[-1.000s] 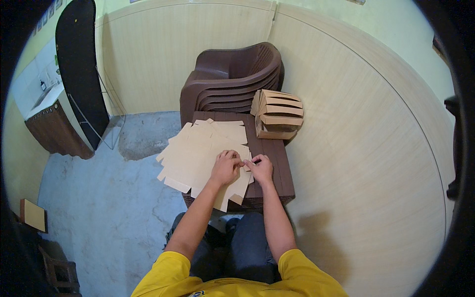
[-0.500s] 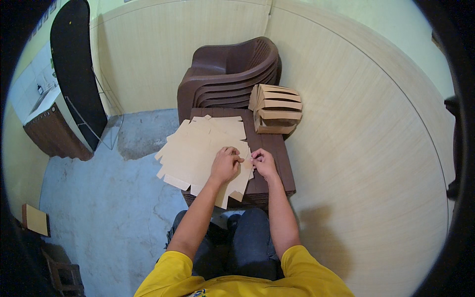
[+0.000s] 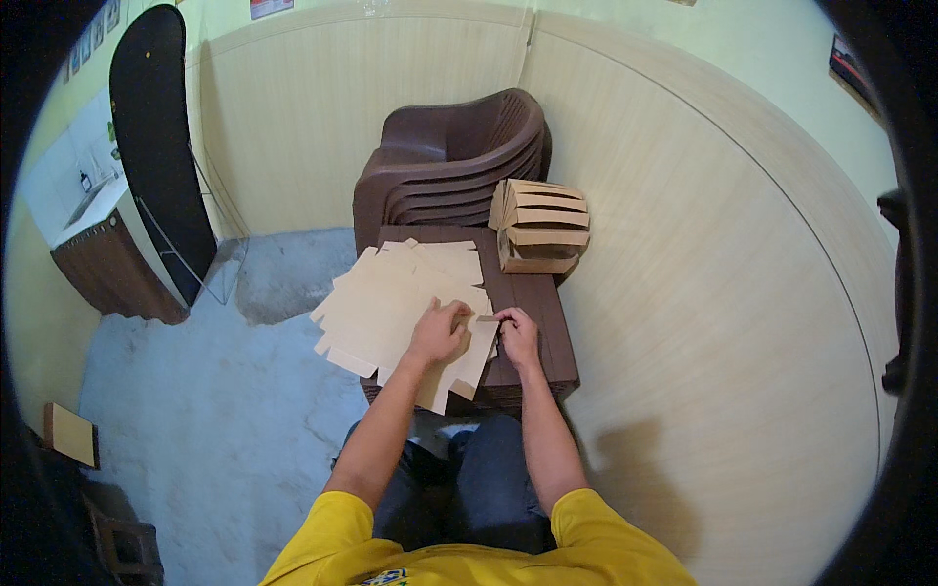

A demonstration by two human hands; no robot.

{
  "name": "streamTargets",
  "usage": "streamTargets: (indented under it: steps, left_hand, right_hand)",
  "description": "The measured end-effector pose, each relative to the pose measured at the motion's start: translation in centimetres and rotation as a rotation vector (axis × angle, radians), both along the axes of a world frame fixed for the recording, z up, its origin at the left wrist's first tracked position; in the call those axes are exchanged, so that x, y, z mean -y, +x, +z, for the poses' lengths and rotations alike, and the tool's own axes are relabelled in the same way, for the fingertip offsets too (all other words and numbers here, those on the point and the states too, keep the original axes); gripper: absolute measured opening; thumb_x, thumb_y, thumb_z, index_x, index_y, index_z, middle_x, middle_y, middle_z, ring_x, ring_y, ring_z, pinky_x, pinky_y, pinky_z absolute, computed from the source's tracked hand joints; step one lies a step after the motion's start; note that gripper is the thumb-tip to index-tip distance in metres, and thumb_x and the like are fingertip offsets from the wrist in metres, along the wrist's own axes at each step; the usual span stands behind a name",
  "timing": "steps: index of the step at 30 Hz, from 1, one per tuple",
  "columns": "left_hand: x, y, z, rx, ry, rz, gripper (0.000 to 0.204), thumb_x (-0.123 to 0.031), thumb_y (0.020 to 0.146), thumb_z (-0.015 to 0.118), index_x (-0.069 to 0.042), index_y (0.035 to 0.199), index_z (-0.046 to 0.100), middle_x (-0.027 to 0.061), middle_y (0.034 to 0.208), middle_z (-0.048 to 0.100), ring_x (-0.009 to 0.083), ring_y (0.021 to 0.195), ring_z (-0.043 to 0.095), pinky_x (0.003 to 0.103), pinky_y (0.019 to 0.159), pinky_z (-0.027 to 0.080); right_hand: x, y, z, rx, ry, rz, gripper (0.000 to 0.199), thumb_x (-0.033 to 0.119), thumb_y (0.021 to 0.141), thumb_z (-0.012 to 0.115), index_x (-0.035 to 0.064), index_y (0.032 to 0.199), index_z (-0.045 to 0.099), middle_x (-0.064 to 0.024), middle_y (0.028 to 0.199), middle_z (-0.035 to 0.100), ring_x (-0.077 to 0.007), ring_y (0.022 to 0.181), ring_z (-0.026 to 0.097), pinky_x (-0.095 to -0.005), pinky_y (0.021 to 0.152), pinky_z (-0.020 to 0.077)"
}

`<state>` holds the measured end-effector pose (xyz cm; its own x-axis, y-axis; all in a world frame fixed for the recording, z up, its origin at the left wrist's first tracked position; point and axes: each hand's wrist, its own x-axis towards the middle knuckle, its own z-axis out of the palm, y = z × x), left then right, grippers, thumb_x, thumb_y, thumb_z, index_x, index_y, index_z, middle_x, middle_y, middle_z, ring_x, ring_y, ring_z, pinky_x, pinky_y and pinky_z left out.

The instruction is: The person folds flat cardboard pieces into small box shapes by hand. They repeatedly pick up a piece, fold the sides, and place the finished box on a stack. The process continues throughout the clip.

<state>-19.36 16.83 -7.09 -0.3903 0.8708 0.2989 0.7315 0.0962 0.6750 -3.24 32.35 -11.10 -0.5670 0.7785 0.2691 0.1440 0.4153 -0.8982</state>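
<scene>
A fanned pile of flat tan cardboard box blanks (image 3: pixel 391 298) lies on a dark brown stool top (image 3: pixel 542 322) in front of me. My left hand (image 3: pixel 438 332) presses down on the top blank (image 3: pixel 467 356). My right hand (image 3: pixel 518 334) pinches a small flap at that blank's right edge. Both hands sit close together over the near part of the pile.
A stack of folded tan cardboard boxes (image 3: pixel 540 225) stands at the stool's far right. Behind it is a stack of brown plastic chairs (image 3: pixel 449 161). Cream panelled walls curve around right and back. A black board (image 3: pixel 156 146) and a wooden counter (image 3: pixel 107 259) stand left.
My hands have stayed together on the top blank, with the fingers shifting slightly at its right flap. The view has drifted a little.
</scene>
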Motion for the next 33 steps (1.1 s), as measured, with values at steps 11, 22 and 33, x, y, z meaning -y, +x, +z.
streamTargets:
  steps: [11,22,33]
  left_hand:
    - [13.1,11.6,2.0,-0.245,0.078,0.196,0.064,-0.043,0.093,0.079,-0.005,0.142,0.061,0.0158,0.138,0.068,0.0386,0.141,0.056,0.058,0.127,0.034]
    - [15.3,9.0,-3.3,-0.159,0.215,0.401,0.044,-0.009,0.086,0.080,-0.005,0.128,0.069,0.0142,0.143,0.065,0.0397,0.153,0.046,0.065,0.130,0.026]
    - [21.0,5.2,-0.3,0.072,0.108,0.144,0.050,0.005,0.094,0.067,-0.015,0.140,0.064,0.0080,0.144,0.069,0.0418,0.154,0.047,0.073,0.129,0.020]
  right_hand:
    - [0.2,-0.1,0.3,-0.037,0.110,0.211,0.063,-0.019,0.082,0.056,0.0185,0.125,0.083,-0.0053,0.129,0.060,-0.0201,0.117,0.064,-0.0274,0.085,0.0533]
    - [3.9,2.6,2.6,0.072,0.264,0.171,0.022,-0.003,0.085,0.074,0.0112,0.101,0.075,-0.0057,0.140,0.070,-0.0348,0.135,0.054,-0.0442,0.107,0.0528]
    - [9.5,8.9,7.7,0.243,0.365,0.477,0.057,-0.002,0.075,0.083,0.0137,0.127,0.069,-0.0051,0.143,0.065,-0.0338,0.144,0.050,-0.0517,0.121,0.0382]
